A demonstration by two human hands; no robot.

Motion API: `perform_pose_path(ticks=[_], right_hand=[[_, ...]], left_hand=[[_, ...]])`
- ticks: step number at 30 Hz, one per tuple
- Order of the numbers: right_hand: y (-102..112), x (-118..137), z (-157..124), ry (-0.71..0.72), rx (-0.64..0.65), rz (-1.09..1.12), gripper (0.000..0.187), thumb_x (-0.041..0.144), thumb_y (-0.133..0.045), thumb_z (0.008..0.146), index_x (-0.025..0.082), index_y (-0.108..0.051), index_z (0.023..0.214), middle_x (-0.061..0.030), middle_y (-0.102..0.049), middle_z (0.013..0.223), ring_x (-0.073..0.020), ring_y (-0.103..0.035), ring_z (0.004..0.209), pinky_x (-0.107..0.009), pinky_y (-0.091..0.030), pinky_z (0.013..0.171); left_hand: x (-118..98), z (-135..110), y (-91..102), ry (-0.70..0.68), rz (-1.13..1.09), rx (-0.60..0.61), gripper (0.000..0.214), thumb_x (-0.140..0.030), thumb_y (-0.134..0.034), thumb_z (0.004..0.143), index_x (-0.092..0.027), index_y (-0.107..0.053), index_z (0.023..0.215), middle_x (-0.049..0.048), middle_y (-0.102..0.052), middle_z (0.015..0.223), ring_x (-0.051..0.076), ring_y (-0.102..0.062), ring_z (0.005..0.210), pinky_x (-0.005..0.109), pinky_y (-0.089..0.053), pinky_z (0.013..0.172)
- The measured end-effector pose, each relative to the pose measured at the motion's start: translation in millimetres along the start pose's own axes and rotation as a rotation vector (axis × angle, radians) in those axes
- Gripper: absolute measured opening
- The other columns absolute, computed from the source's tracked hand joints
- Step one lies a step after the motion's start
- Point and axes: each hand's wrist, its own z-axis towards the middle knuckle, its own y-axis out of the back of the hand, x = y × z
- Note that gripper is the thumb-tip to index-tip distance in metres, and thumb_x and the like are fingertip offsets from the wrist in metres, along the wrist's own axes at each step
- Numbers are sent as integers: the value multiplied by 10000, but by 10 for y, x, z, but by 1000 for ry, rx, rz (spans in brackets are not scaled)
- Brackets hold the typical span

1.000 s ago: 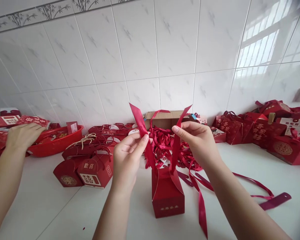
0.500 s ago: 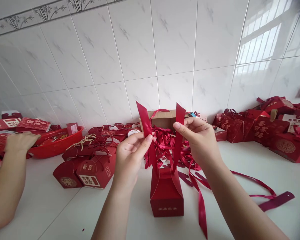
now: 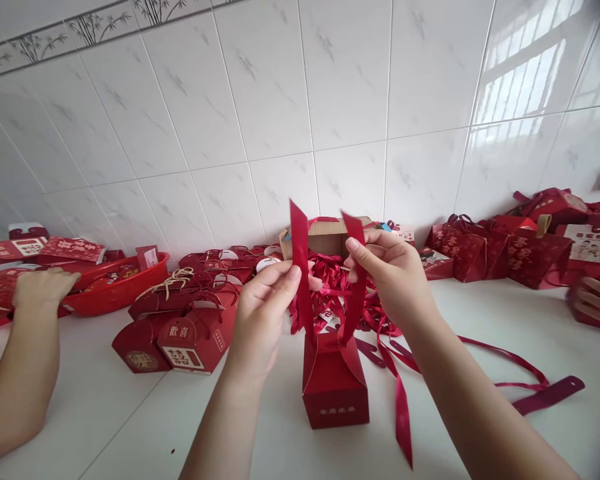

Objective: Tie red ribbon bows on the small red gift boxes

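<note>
A small red gift box [image 3: 336, 389] stands upright on the white counter [image 3: 130, 413] in front of me. Two ends of a red ribbon rise from its top. My left hand [image 3: 263, 313] pinches the left ribbon end [image 3: 300, 250] between thumb and fingers. My right hand [image 3: 393, 273] pinches the right ribbon end [image 3: 356, 233] the same way. Both ends are held nearly upright and close together above the box.
Loose red ribbons [image 3: 330, 287] lie behind the box before a cardboard carton [image 3: 325, 235]. Finished red boxes [image 3: 190, 337] sit left, more at right [image 3: 525, 257]. A red basin [image 3: 110, 293] stands far left, another person's hand [image 3: 43, 287] by it; another hand [image 3: 597, 303] at the right edge.
The two ribbon ends have swung from a wide V to nearly upright and closer together. A second hand has come into view at the right edge.
</note>
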Motion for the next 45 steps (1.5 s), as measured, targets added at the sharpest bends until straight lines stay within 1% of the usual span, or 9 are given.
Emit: perform_pose_path(ticks=[3,6,12,18,21,27,40,42,45], right_hand=[[-9,11,-11,-13,40,-73,256,384,-728,725,170,-615,809,34,-603,556,-61,-440,392,-195,-352,384],[0,36,-35,-33,185,-148,231,372,-677,769,143,-683,800,39,-545,533,-50,-389,413,-187,-313,383],[45,53,-67,32,506,-57,195,276,-654,807,202,-702,980,-26,-681,872,-141,-606,751,-284,-515,712],[94,-13,-35,148,571,-225,226,297,-499,919,216,-687,1012,-33,-694,867,-156,-641,795,-298,-539,714],[145,-50,-5,312,640,-435,256,205,-442,936,230,-677,1035,-33,-697,913,-159,-640,841,-296,-527,728],[175,-86,40,714,622,-786,323,109,-375,941,212,-669,1030,-61,-695,863,-175,-567,752,-324,-461,693],[158,-99,-2,828,545,-1003,314,102,-404,953,213,-693,1003,-57,-718,908,-187,-561,865,-345,-401,786],[154,-104,3,826,538,-1008,315,91,-408,946,211,-694,1004,-57,-720,910,-187,-571,874,-351,-409,797],[161,-131,23,799,549,-975,327,80,-413,932,225,-682,1048,-51,-716,1019,-190,-588,925,-364,-437,821]], left_hand=[[-24,-18,-9,-10,83,61,166,-317,-593,850,-194,-673,771,18,-642,690,161,-594,720,274,-469,715],[-37,-27,-9,-32,247,106,192,-331,-599,841,-192,-657,722,3,-575,628,147,-535,647,255,-436,648],[-22,-2,3,-30,411,82,166,-340,-593,837,-211,-685,783,-15,-567,638,136,-525,641,236,-415,601],[7,-3,34,85,249,65,195,-281,-603,819,-241,-649,1005,-13,-622,726,140,-568,681,246,-441,664],[-4,7,55,170,100,21,191,-238,-589,805,-235,-626,992,-14,-633,767,140,-588,730,246,-436,702],[-17,55,69,243,-61,-28,90,-190,-594,768,-188,-634,849,-1,-618,872,116,-564,738,219,-424,638],[49,112,136,348,-182,68,181,-283,-520,856,-177,-664,825,14,-631,696,120,-574,616,223,-451,573],[48,97,124,285,-118,92,219,-305,-489,877,-179,-664,838,32,-663,776,147,-617,713,241,-482,620],[69,33,97,17,251,83,255,-333,-466,904,-190,-657,994,44,-681,867,181,-639,834,269,-509,690]])
